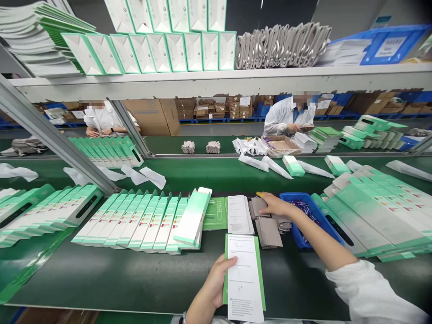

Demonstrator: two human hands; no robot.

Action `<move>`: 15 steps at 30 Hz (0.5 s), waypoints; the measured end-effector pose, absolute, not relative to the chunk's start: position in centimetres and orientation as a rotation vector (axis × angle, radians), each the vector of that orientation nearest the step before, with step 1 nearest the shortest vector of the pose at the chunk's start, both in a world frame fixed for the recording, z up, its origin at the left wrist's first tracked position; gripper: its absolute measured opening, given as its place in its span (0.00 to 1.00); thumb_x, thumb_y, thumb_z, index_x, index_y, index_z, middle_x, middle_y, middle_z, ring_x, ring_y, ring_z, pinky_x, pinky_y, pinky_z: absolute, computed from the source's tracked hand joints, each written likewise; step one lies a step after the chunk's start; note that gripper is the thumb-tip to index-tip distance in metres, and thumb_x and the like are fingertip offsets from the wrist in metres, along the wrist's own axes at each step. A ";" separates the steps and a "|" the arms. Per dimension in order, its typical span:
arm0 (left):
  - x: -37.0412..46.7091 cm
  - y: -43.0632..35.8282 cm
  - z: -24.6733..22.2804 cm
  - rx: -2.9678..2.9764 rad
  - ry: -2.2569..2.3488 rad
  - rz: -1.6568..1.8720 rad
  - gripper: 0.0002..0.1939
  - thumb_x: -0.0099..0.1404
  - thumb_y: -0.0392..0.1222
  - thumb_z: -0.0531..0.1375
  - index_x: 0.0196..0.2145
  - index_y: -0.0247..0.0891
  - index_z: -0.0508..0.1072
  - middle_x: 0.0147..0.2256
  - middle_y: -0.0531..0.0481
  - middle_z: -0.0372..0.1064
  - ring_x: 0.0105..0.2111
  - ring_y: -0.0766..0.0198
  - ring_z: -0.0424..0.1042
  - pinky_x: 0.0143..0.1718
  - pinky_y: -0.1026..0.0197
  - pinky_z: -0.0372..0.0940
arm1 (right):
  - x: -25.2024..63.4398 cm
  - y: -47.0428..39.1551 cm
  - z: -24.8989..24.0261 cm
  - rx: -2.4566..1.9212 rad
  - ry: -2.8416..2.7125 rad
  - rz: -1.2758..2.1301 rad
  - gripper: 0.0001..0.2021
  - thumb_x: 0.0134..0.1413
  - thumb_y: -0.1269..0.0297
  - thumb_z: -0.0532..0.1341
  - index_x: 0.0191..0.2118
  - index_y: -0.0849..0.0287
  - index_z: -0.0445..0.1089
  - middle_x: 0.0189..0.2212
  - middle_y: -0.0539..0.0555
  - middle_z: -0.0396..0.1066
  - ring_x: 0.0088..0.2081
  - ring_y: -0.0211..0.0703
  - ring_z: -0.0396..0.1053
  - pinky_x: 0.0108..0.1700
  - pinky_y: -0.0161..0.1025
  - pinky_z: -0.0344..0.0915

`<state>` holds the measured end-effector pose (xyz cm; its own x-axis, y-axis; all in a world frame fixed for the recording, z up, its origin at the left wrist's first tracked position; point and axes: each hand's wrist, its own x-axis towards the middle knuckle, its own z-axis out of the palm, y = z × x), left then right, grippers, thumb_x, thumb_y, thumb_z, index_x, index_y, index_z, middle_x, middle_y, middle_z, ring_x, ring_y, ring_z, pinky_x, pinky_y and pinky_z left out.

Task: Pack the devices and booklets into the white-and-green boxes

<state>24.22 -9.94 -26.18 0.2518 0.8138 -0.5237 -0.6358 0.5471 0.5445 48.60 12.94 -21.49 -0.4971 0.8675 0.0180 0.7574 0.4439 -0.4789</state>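
Note:
My left hand [218, 279] is closed on a green booklet with a printed white leaflet [245, 279] laid over it, the thumb pressing on the leaflet's left edge. Farther forward, my right hand [277, 206] reaches to the grey fabric pouches, with a yellow cover on one fingertip. Its thumb and fingers are at either side of the top grey pouch [255, 208]. Another grey pouch [269, 232] lies just nearer. Left of these is a stack of white leaflets [239, 215], and beside it a green booklet [216, 213].
Open green-white boxes [135, 220] stand in a row at left, one box [194, 216] leaning on top. A blue bin [303, 243] of small wrapped items stands right, before flattened cartons [378, 211]. An overhead shelf [209, 83] crosses above. Two people work across the line.

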 end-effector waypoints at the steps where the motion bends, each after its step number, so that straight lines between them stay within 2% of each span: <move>1: 24.1 -10.0 -26.4 0.219 0.863 1.003 0.16 0.59 0.36 0.65 0.45 0.30 0.71 0.35 0.39 0.80 0.33 0.51 0.80 0.35 0.53 0.72 | 48.7 13.1 -21.6 -1.391 -2.451 0.632 0.32 0.37 0.63 0.71 0.54 0.62 0.70 0.54 0.64 0.70 0.58 0.61 0.64 0.60 0.52 0.60; 5: 23.8 -10.1 -27.2 0.158 0.888 1.019 0.15 0.61 0.35 0.63 0.46 0.30 0.70 0.34 0.39 0.80 0.31 0.53 0.80 0.35 0.53 0.73 | 49.0 11.8 -22.2 -1.340 -2.406 0.657 0.25 0.42 0.62 0.68 0.50 0.61 0.69 0.52 0.63 0.69 0.57 0.57 0.64 0.59 0.49 0.59; 10: 23.7 -9.9 -27.5 0.160 0.889 1.024 0.15 0.60 0.35 0.64 0.45 0.30 0.70 0.35 0.39 0.80 0.32 0.52 0.80 0.36 0.53 0.72 | 49.7 10.8 -22.4 -1.390 -2.198 0.708 0.14 0.50 0.59 0.63 0.43 0.57 0.67 0.41 0.58 0.72 0.45 0.55 0.70 0.51 0.51 0.64; 12: 23.6 -9.6 -27.4 0.173 0.891 1.035 0.15 0.60 0.35 0.64 0.46 0.30 0.70 0.36 0.39 0.80 0.33 0.52 0.80 0.36 0.53 0.72 | 50.0 11.0 -21.7 -1.399 -2.081 0.731 0.13 0.54 0.58 0.59 0.44 0.56 0.64 0.40 0.57 0.72 0.45 0.54 0.69 0.51 0.51 0.64; 15: 23.6 -8.9 -27.0 0.210 0.883 1.033 0.16 0.60 0.35 0.65 0.46 0.30 0.71 0.38 0.37 0.80 0.34 0.51 0.80 0.37 0.52 0.72 | 50.1 10.1 -19.5 -1.361 -1.936 0.785 0.15 0.60 0.56 0.52 0.50 0.57 0.60 0.44 0.59 0.70 0.49 0.54 0.68 0.52 0.51 0.64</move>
